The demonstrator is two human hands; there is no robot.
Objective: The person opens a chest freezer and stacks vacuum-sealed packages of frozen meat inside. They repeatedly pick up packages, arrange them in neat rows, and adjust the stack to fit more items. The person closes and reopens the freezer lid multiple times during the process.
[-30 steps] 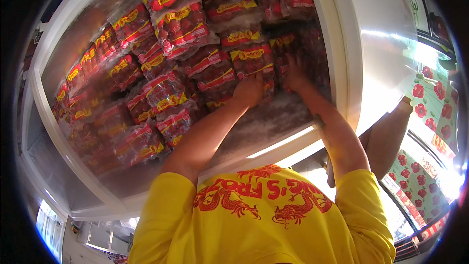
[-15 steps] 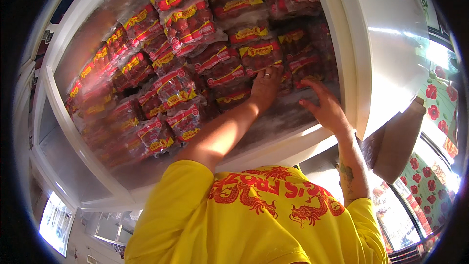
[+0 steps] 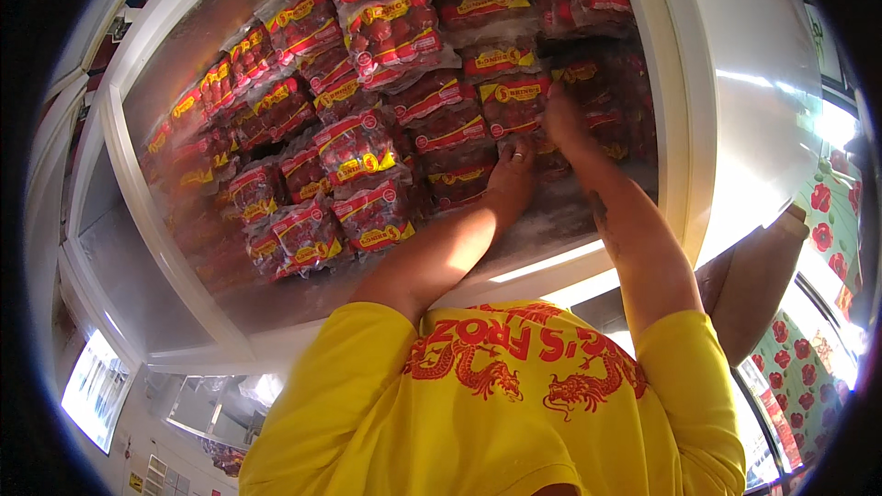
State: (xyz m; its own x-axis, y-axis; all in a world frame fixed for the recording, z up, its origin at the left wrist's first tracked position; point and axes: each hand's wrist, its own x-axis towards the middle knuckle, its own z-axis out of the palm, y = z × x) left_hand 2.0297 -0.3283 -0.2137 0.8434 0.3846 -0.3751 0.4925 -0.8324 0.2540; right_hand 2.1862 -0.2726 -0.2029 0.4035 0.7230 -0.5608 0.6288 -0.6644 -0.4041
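Hands [image 3: 528, 161] pressing glossy red packets [image 3: 514, 101], frosted freezer [image 3: 689, 129]

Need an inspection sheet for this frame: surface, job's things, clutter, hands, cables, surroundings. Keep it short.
Surface: white chest freezer, open; frosted inner walls.
Job's things: red bagged packs with yellow labels, stacked in rows that fill most of the freezer.
Clutter: nothing seen.
Hands: left hand, ring on one finger, pressed on a red pack near the middle; right hand on the darker packs beside it. Whether either hand grips a pack cannot be told.
Cables: nothing seen.
Surroundings: yellow shirt with red dragon print fills the lower picture; cloth with red flower print at right; glass-fronted case at lower left.
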